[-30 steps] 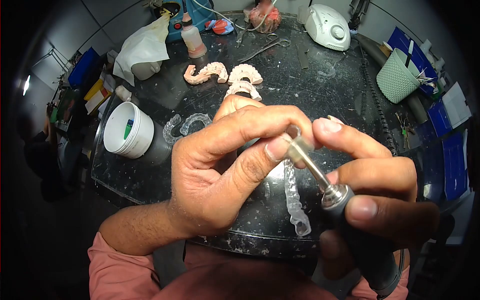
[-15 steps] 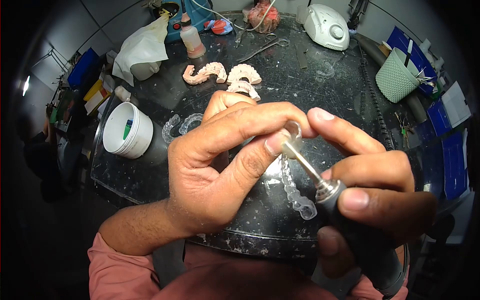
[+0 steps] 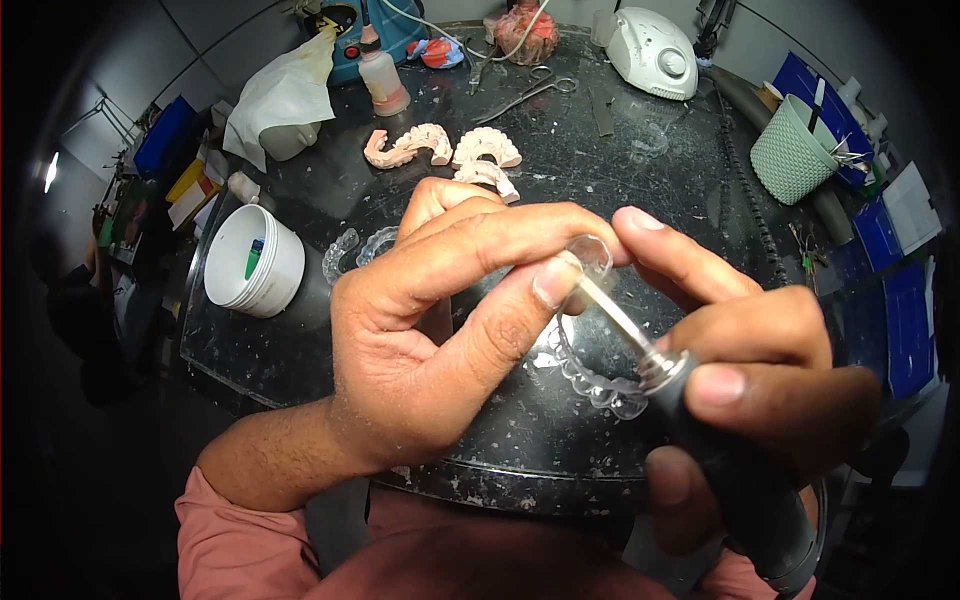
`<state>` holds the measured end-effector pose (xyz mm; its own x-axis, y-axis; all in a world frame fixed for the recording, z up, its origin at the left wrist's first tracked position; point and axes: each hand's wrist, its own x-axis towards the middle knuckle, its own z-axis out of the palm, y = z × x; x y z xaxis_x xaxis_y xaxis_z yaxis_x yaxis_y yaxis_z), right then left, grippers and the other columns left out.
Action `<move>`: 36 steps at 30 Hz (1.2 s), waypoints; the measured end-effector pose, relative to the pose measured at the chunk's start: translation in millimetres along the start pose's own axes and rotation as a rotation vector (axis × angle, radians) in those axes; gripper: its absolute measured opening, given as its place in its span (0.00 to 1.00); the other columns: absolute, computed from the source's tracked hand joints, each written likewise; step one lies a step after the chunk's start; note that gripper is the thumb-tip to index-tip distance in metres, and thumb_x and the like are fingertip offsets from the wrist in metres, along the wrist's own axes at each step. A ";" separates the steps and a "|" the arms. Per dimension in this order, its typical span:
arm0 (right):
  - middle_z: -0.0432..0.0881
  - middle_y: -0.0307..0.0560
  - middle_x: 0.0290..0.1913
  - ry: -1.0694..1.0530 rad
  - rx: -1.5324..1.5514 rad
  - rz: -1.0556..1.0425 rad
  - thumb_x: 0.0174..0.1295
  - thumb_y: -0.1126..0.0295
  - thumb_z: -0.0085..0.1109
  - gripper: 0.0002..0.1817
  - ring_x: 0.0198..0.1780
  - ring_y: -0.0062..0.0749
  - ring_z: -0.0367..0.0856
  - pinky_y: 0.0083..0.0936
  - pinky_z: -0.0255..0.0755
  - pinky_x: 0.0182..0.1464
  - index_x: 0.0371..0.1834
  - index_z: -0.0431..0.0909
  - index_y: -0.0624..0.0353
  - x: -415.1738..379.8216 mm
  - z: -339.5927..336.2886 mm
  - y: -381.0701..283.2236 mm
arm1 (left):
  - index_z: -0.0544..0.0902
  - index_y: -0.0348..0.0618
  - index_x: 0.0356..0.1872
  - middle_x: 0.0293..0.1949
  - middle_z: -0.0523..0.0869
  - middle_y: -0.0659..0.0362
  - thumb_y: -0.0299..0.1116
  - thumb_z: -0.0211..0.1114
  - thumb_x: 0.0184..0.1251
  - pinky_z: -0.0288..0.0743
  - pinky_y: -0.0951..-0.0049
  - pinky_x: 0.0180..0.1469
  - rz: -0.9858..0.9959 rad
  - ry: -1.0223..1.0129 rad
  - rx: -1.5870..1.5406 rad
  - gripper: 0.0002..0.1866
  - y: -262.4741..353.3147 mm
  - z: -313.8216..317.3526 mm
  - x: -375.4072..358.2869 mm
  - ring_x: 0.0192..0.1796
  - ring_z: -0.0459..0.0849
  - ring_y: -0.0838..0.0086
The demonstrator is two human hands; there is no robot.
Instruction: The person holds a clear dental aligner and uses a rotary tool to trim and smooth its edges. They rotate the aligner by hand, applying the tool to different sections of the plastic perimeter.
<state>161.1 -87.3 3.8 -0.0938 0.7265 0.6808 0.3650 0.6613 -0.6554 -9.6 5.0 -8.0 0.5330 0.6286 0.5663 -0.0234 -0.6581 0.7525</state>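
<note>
Between thumb and forefinger, my left hand (image 3: 440, 310) pinches one end of a clear dental aligner (image 3: 600, 392), whose curved row of tooth shapes hangs below the fingers. My right hand (image 3: 760, 370) is wrapped round a black rotary handpiece (image 3: 745, 480). The handpiece's metal shank points up and left, and its tip meets or nearly meets the aligner beside my left thumb; the exact contact is hidden. My right forefinger is stretched out close to my left fingertip. Beyond my left wrist, more clear aligners (image 3: 345, 250) lie on the black table (image 3: 300, 350).
Several dental models (image 3: 487, 148) stand behind my hands. A white tub (image 3: 255, 262) is at the left, a pink-tinged bottle (image 3: 383, 82) and scissors (image 3: 535, 92) at the back. A white control unit (image 3: 652, 55) and a pale green basket (image 3: 795, 150) stand at the right.
The aligner has turned in my left fingers, its hanging end swinging right toward the handpiece. My right hand and the handpiece have shifted slightly, with more of the shank showing.
</note>
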 end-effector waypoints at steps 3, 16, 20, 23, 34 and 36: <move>0.71 0.50 0.37 0.105 0.065 0.074 0.64 0.64 0.58 0.15 0.51 0.61 0.76 0.59 0.69 0.59 0.47 0.64 0.51 -0.1 7.8 -7.4 | 0.81 0.32 0.43 0.37 0.83 0.55 0.31 0.55 0.69 0.70 0.74 0.44 0.002 -0.009 0.006 0.12 -1.5 -1.3 0.4 0.41 0.74 0.74; 0.71 0.50 0.38 -0.029 0.029 0.019 0.64 0.64 0.58 0.14 0.54 0.61 0.75 0.57 0.69 0.60 0.47 0.64 0.50 -0.1 -0.4 1.2 | 0.80 0.32 0.44 0.42 0.80 0.54 0.32 0.54 0.70 0.72 0.77 0.41 -0.096 -0.002 -0.080 0.13 1.0 -0.3 -1.2 0.35 0.77 0.78; 0.73 0.51 0.38 -0.060 0.002 -0.015 0.65 0.63 0.57 0.16 0.53 0.60 0.76 0.54 0.70 0.60 0.49 0.63 0.52 2.6 -5.6 3.2 | 0.81 0.32 0.45 0.40 0.81 0.55 0.32 0.55 0.70 0.72 0.78 0.40 -0.033 -0.034 -0.033 0.13 -2.6 -1.8 0.0 0.35 0.76 0.79; 0.77 0.56 0.40 -0.106 0.053 -0.180 0.66 0.62 0.56 0.20 0.50 0.55 0.79 0.54 0.70 0.59 0.54 0.60 0.56 11.5 -14.0 24.0 | 0.81 0.30 0.44 0.37 0.80 0.55 0.32 0.56 0.69 0.71 0.79 0.39 -0.133 0.023 -0.165 0.14 -0.7 4.0 -0.2 0.34 0.75 0.80; 0.80 0.48 0.38 0.162 0.108 0.241 0.57 0.80 0.61 0.20 0.44 0.30 0.80 0.27 0.73 0.52 0.52 0.69 0.60 15.5 -3.7 20.8 | 0.72 0.33 0.54 0.39 0.84 0.56 0.28 0.64 0.64 0.72 0.75 0.54 -0.475 0.021 -0.732 0.19 0.5 9.7 3.0 0.44 0.82 0.77; 0.80 0.48 0.38 0.233 0.111 0.271 0.58 0.80 0.61 0.20 0.44 0.29 0.79 0.26 0.72 0.52 0.53 0.68 0.59 15.8 -4.2 20.1 | 0.74 0.33 0.52 0.39 0.85 0.55 0.27 0.64 0.64 0.72 0.74 0.54 -0.463 0.007 -0.751 0.17 -0.4 9.4 4.3 0.45 0.82 0.76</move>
<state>170.9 -63.4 2.8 0.2105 0.8243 0.5256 0.2441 0.4763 -0.8447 0.6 4.1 -9.0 0.6214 0.7690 0.1501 -0.3574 0.1078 0.9277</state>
